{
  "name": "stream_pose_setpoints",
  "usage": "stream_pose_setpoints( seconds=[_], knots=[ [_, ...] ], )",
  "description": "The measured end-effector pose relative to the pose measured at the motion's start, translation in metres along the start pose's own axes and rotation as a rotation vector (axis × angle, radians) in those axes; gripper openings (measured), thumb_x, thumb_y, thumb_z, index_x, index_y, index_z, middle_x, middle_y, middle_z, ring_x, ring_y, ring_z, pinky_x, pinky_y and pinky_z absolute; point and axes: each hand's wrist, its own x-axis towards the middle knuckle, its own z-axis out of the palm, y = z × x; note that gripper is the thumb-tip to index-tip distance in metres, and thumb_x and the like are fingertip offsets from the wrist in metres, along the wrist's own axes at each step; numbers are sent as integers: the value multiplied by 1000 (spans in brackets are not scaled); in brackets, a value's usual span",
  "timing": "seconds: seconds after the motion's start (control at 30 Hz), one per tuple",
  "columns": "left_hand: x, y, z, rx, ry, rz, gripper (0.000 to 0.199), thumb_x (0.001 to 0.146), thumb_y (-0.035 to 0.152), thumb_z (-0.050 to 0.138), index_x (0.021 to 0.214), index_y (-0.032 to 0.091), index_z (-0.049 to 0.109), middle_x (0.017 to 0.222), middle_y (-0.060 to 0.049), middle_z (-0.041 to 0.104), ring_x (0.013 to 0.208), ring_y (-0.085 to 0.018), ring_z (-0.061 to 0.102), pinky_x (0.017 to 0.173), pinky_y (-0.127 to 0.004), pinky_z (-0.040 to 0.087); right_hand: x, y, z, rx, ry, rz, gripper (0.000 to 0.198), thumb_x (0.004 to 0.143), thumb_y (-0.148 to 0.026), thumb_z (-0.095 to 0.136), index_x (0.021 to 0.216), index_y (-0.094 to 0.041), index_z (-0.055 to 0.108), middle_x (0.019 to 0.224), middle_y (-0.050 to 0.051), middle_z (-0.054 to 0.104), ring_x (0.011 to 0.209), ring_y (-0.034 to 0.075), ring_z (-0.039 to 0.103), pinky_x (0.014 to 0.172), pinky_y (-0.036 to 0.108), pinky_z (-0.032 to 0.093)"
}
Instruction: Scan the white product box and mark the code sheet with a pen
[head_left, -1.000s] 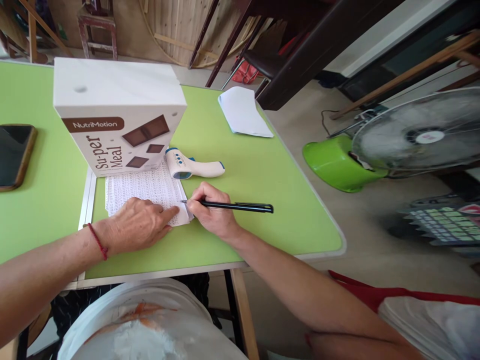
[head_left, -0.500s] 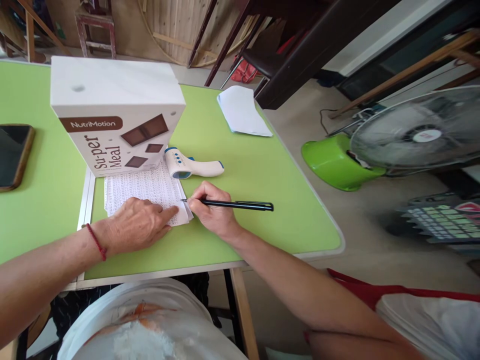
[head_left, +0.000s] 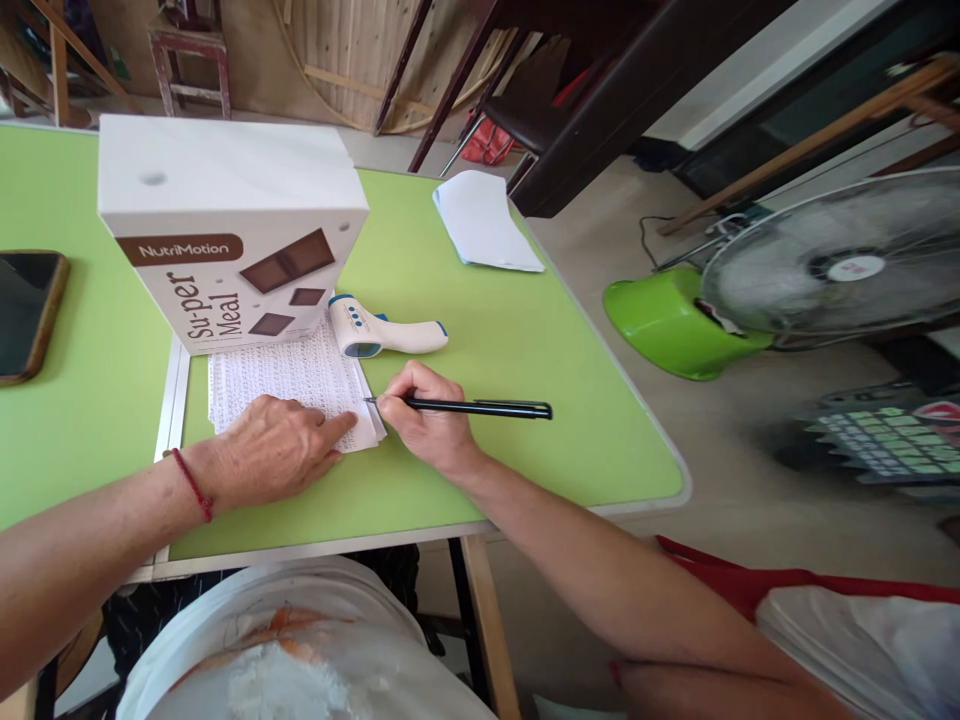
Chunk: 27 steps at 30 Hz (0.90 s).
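My right hand (head_left: 431,415) is closed round a black pen (head_left: 480,407), its tip at the right edge of a stack of handwritten paper sheets (head_left: 292,380). Across the lower part of the sheets lies my left hand (head_left: 281,448), fingers stretched out and the index finger resting near the pen tip; a red cord circles that wrist. A white box (head_left: 240,240) printed "NutriMotion Su-per Meal" stands upright at the far edge of the sheets. Beside it a white and blue infrared thermometer (head_left: 386,332) lies on its side, touching the papers.
The green table (head_left: 540,340) has a pale rim. A phone (head_left: 30,315) lies at the left, and folded white paper (head_left: 487,220) near the far right edge. A fan (head_left: 847,265) and a green plastic stool (head_left: 667,325) stand on the floor to the right.
The back end of the pen has shifted slightly to the right and up. My left hand and the objects on the table stay in place.
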Motion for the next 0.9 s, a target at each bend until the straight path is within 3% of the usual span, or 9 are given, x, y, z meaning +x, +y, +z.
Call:
stream_pose_setpoints(
  seconds=[0.43,0.57,0.63,0.7,0.77,0.83,0.87,0.9],
  knots=[
    [0,2,-3,-2,-27,-5,28,98,30,47,123,18,52,83,-5,70,64,-21,66,49,-27,37,0,-1,0,2,-27,-36,17,67,-20,53,56,-23,41,48,-6,46,43,9,39,42,23,32],
    [0,1,0,-7,-12,-2,29,97,30,48,123,18,54,82,-5,70,63,-21,65,49,-28,39,-1,-4,-3,-69,145,-83,16,69,-21,56,61,-24,43,51,-7,46,47,11,42,47,26,38],
    [0,-2,0,-26,25,33,24,98,31,48,113,17,60,78,-5,69,60,-20,63,48,-28,39,0,-5,-6,-119,227,-150,12,71,-19,58,67,-25,48,57,-5,52,51,12,46,52,27,41],
    [-2,-8,-2,-76,174,90,26,99,34,45,96,16,63,72,-4,67,57,-18,61,48,-28,39,2,-4,-9,-166,248,-234,10,73,-16,57,73,-25,53,64,-3,57,57,13,51,55,29,43],
    [-6,-18,-8,-146,473,120,31,101,34,41,86,15,62,69,-4,64,58,-17,60,52,-28,43,4,-1,-11,-194,218,-305,11,75,-14,55,77,-26,57,68,-1,59,60,15,53,57,30,45],
    [-12,-33,-17,-215,784,74,28,100,34,43,88,15,61,69,-5,62,62,-17,61,58,-30,47,6,3,-12,-221,180,-350,10,77,-16,56,78,-25,59,68,0,60,62,17,54,60,32,45],
    [-16,-40,-21,-251,882,28,26,98,36,46,89,16,60,69,-4,61,64,-17,61,60,-30,48,7,4,-13,-238,168,-367,9,78,-17,57,78,-25,60,67,0,60,62,17,54,61,33,45],
    [-20,-48,-24,-300,898,-23,26,97,39,49,93,17,60,71,-4,62,67,-18,62,63,-31,50,7,6,-12,-261,167,-382,8,79,-17,57,78,-25,61,66,0,60,62,18,54,62,34,44]
  ],
)
